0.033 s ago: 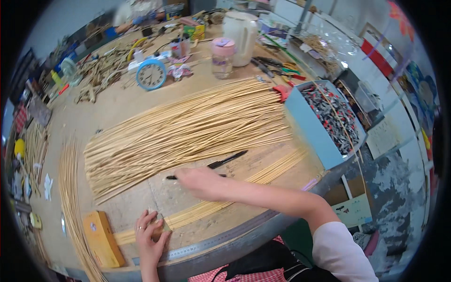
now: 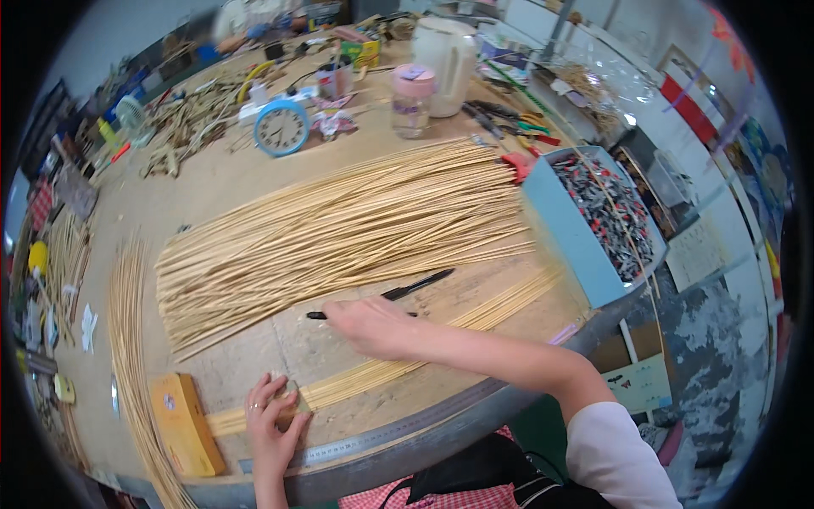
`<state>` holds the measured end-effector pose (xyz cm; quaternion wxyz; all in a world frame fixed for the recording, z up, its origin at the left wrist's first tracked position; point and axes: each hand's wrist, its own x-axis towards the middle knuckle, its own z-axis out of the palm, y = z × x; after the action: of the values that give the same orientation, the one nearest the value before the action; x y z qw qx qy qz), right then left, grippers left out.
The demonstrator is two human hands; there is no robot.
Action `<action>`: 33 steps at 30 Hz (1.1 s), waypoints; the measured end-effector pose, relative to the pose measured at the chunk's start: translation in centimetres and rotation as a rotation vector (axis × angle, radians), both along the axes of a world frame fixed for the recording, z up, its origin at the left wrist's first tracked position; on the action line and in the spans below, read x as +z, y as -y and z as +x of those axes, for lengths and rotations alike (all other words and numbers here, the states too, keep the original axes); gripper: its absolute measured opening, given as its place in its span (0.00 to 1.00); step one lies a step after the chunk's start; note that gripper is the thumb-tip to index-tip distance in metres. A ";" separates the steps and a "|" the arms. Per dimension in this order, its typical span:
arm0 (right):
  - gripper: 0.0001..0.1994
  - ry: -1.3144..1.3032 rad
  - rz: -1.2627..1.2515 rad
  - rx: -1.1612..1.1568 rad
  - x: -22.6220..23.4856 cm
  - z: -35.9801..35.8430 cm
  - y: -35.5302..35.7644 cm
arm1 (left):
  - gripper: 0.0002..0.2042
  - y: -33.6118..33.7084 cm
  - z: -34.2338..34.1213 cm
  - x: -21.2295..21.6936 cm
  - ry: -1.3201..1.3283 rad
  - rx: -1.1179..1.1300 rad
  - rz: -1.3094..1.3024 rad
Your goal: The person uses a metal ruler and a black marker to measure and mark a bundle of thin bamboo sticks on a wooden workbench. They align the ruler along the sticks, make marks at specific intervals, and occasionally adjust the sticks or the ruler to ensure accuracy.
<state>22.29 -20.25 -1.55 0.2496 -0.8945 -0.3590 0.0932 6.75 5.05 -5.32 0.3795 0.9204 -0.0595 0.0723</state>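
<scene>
My left hand [image 2: 273, 424], a ring on one finger, curls round a small greenish block [image 2: 298, 402] on top of a thin row of pale sticks [image 2: 348, 386]. The row runs from a yellow box [image 2: 185, 424] up to the right. My right hand [image 2: 369, 327] is closed over a thin black pen-like thing [image 2: 315, 316], whose two ends show on either side; the fingertips are partly hidden. Just beyond that hand lies a black pen [image 2: 421, 284]. Behind both hands spreads a wide heap of pale sticks [image 2: 339, 229]. A metal ruler [image 2: 348, 450] lies along the near table edge.
At the right stands a blue box [image 2: 566, 229] filled with small grey, black and red pieces. Another stick bundle [image 2: 127, 331] lies at the left. Farther back are a blue clock [image 2: 281, 128], a pink-lidded jar [image 2: 413, 102], a white kettle [image 2: 443, 68] and pliers [image 2: 534, 127].
The whole view has shifted slightly. Both hands keep their places and their grips against the table.
</scene>
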 end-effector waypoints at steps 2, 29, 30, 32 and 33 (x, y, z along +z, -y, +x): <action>0.11 0.013 0.003 0.001 -1.1 0.0 -0.1 | 0.18 0.0 0.1 -0.1 0.013 -0.017 0.020; 0.25 0.013 0.292 0.020 -2.1 -13.3 2.2 | 0.18 -1.1 0.0 0.6 -0.080 -0.057 0.139; 0.24 -0.021 0.282 -0.005 -2.1 -13.2 2.5 | 0.18 -1.0 0.0 0.6 -0.077 -0.054 0.144; 0.21 -0.089 0.262 -0.054 -2.0 -13.1 3.1 | 0.18 -1.0 -0.1 0.6 -0.077 -0.050 0.156; 0.20 -0.131 0.290 -0.056 -2.2 -13.0 3.5 | 0.18 -1.1 0.0 0.6 -0.078 -0.053 0.161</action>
<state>9.26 -23.72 -3.74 0.4014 -0.8507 -0.3268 0.0915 6.72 6.11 -4.71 0.3080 0.9482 -0.0745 0.0216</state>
